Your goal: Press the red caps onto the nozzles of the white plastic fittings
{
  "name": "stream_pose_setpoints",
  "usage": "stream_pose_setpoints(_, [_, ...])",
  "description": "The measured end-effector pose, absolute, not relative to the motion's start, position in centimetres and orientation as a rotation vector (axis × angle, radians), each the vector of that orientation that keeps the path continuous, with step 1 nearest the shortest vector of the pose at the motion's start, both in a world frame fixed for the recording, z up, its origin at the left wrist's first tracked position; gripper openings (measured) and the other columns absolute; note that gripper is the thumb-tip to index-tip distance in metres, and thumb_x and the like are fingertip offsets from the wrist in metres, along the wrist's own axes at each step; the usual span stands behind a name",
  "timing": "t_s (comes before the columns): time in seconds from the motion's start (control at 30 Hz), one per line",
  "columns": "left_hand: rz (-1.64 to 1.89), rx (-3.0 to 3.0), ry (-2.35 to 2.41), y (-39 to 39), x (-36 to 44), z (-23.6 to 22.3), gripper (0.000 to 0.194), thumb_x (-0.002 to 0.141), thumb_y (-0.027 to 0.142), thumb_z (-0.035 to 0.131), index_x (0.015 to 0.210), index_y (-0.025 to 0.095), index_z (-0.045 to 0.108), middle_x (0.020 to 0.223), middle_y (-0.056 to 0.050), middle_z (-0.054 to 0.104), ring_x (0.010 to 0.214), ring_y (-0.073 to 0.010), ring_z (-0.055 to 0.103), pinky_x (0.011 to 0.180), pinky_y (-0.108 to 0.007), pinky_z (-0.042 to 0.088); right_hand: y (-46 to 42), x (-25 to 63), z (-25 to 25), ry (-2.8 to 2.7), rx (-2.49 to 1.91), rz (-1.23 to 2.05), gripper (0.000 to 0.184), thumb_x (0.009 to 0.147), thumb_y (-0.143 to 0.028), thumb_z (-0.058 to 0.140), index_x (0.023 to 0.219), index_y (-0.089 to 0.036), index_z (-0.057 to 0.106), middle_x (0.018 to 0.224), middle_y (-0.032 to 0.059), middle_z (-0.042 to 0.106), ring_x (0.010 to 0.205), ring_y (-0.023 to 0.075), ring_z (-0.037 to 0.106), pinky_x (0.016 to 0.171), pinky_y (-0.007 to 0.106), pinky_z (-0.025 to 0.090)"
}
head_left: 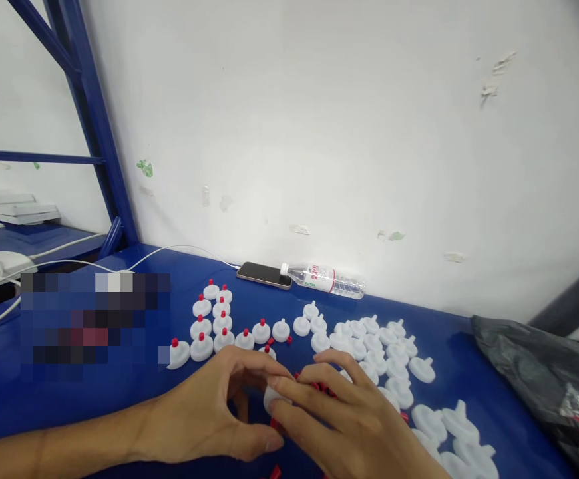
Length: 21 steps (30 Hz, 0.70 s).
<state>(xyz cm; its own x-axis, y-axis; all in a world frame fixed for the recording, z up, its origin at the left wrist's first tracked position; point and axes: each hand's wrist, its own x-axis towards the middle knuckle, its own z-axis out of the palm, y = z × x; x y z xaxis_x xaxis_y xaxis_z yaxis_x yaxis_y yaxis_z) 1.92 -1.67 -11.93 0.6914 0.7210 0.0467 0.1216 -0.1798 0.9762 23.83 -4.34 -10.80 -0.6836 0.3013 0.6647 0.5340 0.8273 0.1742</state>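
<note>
A white round piece (271, 398), mostly hidden by fingers, is between my two hands near the front of the blue table. My left hand (209, 406) curves around it, thumb below and fingers above. From the other side, the fingertips of my right hand (339, 412) press on the same piece. Small red caps (319, 384) lie beneath and behind my right hand. To the left stand several white spouted discs with red caps on their spouts (223, 340). White spouted discs without caps (377, 361) cluster on the right, and one (281, 330) stands at the capped row's end.
Against the white wall lie a phone (264, 275) with a white cable and a clear plastic bottle (327, 279). A dark plastic bag (529, 379) covers the right edge. A blue metal frame (94, 120) rises at left, beside a blurred-out patch (94, 326).
</note>
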Motion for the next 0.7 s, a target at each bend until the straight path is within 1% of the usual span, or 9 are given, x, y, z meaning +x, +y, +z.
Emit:
stream_pose_setpoints(0.07, [0.606, 1.750, 0.685, -1.8, 2.0, -11.7, 0.036, 0.079, 0.017, 0.072, 0.113, 0.022, 0.063, 0.105, -0.001, 0.065, 0.080, -0.0136, 0.063, 0.063, -0.022, 0.052, -4.3, 23.8, -11.0, -2.347, -0.611, -0.472, 0.029, 0.105, -0.017, 0.039, 0.104, -0.020, 0.068, 0.113, -0.0052, 0.074, 0.089, 0.0145, 0.060, 0.092, 0.036, 0.042])
stream_pose_setpoints(0.13, [0.612, 1.814, 0.699, -1.8, 2.0, -11.5, 0.033, 0.082, 0.019, 0.070, 0.114, 0.022, 0.062, 0.111, -0.002, 0.060, 0.084, -0.0144, 0.063, 0.064, -0.022, 0.053, -4.2, 24.0, -11.0, -2.359, -0.620, -0.481, 0.028, 0.104, -0.015, 0.040, 0.104, -0.020, 0.067, 0.113, -0.0039, 0.074, 0.088, 0.0151, 0.060, 0.094, 0.037, 0.041])
stream_pose_setpoints(0.2, [0.636, 1.913, 0.757, -1.8, 1.9, -11.3, 0.032, 0.088, 0.025, 0.066, 0.119, 0.023, 0.059, 0.110, -0.003, 0.060, 0.083, -0.0143, 0.063, 0.063, -0.022, 0.053, -4.1, 24.4, -10.7, -2.377, -0.653, -0.495, 0.026, 0.101, -0.012, 0.043, 0.108, -0.019, 0.067, 0.111, -0.0014, 0.074, 0.087, 0.0160, 0.061, 0.096, 0.039, 0.039])
stream_pose_setpoints(0.27, [0.626, 2.073, 0.847, -1.8, 1.8, -11.2, 0.027, 0.093, 0.029, 0.058, 0.120, 0.024, 0.058, 0.106, -0.003, 0.063, 0.076, -0.0134, 0.062, 0.064, -0.023, 0.054, -4.0, 24.9, -10.3, -2.370, -0.708, -0.500, 0.026, 0.097, -0.009, 0.047, 0.112, -0.018, 0.066, 0.109, 0.0014, 0.074, 0.087, 0.0168, 0.062, 0.097, 0.040, 0.038])
stream_pose_setpoints(0.33, [0.623, 2.276, 0.905, -1.8, 1.7, -11.4, 0.021, 0.095, 0.028, 0.055, 0.114, 0.024, 0.061, 0.106, -0.002, 0.066, 0.076, -0.0143, 0.063, 0.072, -0.027, 0.055, -3.8, 25.3, -10.0, -2.327, -0.774, -0.480, 0.026, 0.095, -0.007, 0.050, 0.114, -0.017, 0.065, 0.104, 0.0025, 0.074, 0.087, 0.0170, 0.062, 0.099, 0.041, 0.037])
stream_pose_setpoints(0.4, [0.636, 2.439, 0.910, -1.8, 1.6, -11.7, 0.018, 0.095, 0.026, 0.055, 0.111, 0.026, 0.064, 0.109, -0.002, 0.067, 0.088, -0.0169, 0.066, 0.085, -0.031, 0.054, -3.7, 25.6, -9.9, -2.272, -0.837, -0.446, 0.025, 0.095, -0.006, 0.052, 0.113, -0.018, 0.064, 0.100, 0.0019, 0.073, 0.087, 0.0166, 0.062, 0.100, 0.041, 0.036])
stream_pose_setpoints(0.47, [0.635, 2.524, 0.903, -1.7, 1.6, -12.2, 0.021, 0.095, 0.024, 0.055, 0.114, 0.028, 0.064, 0.112, 0.000, 0.068, 0.100, -0.0178, 0.066, 0.093, -0.031, 0.052, -3.5, 25.7, -10.1, -2.229, -0.886, -0.425, 0.025, 0.095, -0.006, 0.052, 0.113, -0.019, 0.064, 0.099, 0.0010, 0.071, 0.087, 0.0161, 0.061, 0.101, 0.041, 0.035])
stream_pose_setpoints(0.63, [0.617, 2.583, 0.951, -1.3, 1.4, -13.5, 0.025, 0.098, 0.020, 0.049, 0.116, 0.030, 0.063, 0.123, 0.001, 0.064, 0.108, -0.0172, 0.065, 0.094, -0.031, 0.052, -3.0, 25.7, -11.4, -2.235, -0.997, -0.404, 0.024, 0.096, -0.007, 0.050, 0.110, -0.021, 0.063, 0.100, 0.0003, 0.069, 0.092, 0.0169, 0.061, 0.105, 0.044, 0.033])
stream_pose_setpoints(0.7, [0.626, 2.591, 0.968, -1.0, 1.4, -13.7, 0.026, 0.098, 0.019, 0.047, 0.115, 0.031, 0.062, 0.121, 0.001, 0.064, 0.105, -0.0169, 0.066, 0.091, -0.032, 0.054, -2.7, 25.7, -11.8, -2.255, -1.043, -0.393, 0.024, 0.096, -0.008, 0.049, 0.109, -0.023, 0.063, 0.098, -0.0005, 0.069, 0.092, 0.0174, 0.061, 0.105, 0.045, 0.032])
